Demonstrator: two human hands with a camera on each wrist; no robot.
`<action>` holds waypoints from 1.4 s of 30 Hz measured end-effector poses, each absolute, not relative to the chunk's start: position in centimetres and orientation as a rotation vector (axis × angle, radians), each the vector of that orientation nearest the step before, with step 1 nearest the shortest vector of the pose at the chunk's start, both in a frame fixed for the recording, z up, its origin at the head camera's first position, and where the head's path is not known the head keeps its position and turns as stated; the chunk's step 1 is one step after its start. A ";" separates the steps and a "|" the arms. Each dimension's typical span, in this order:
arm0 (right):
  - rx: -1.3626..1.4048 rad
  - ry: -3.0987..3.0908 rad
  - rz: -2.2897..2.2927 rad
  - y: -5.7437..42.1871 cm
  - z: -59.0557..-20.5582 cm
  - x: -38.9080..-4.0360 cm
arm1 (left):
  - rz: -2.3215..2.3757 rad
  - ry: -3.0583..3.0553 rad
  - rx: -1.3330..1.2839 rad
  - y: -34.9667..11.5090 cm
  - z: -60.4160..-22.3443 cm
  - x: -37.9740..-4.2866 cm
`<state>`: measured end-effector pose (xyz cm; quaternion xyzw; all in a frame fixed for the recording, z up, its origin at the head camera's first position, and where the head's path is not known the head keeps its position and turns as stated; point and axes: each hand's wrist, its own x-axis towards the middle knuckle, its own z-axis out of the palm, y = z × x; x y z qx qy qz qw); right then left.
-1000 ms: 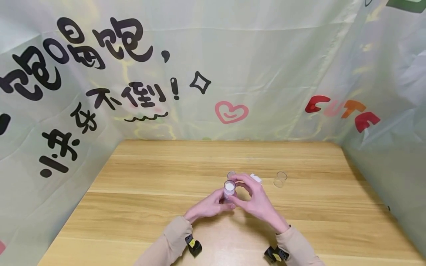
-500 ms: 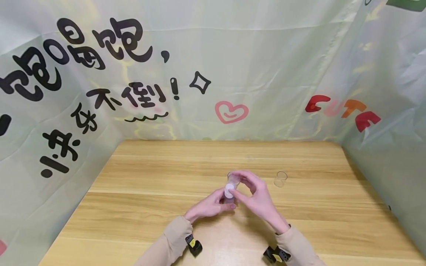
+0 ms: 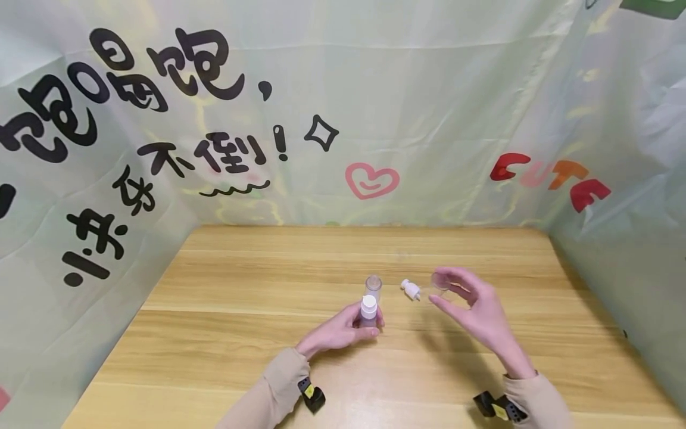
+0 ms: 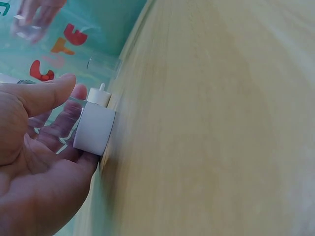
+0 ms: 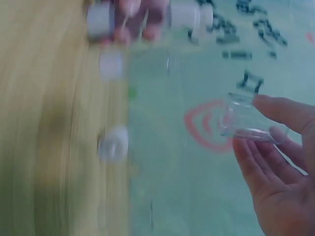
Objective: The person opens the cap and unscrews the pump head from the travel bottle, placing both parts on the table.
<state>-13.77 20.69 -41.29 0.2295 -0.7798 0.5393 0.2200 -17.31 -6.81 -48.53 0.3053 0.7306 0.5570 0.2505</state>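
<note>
The left hand [image 3: 337, 330] grips a white-topped bottle [image 3: 368, 308] just in front of a clear container [image 3: 374, 285] on the surface [image 3: 268, 274]; the right hand [image 3: 477, 307] pinches a clear cap [image 5: 251, 120] near a white pump [image 3: 411, 290].

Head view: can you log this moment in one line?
left hand: holds bottle | right hand: holds clear cap | white nozzle: lies on table

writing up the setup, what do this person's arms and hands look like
The left sleeve and right sleeve are beige; a black device with a yellow patch sits by each cuff. The left hand and right hand are bare.
</note>
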 end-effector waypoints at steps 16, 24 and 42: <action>0.576 -2.704 1.063 25.8 -43.3 -13.6 | 1.525 1.983 0.855 -6.9 -48.1 -17.1; 0.621 -2.713 1.018 25.8 -44.4 -14.1 | 1.534 1.971 0.871 -6.9 -48.0 -17.1; 0.592 -2.754 0.866 25.8 -45.0 -13.9 | 1.523 1.984 0.859 -6.9 -48.2 -17.2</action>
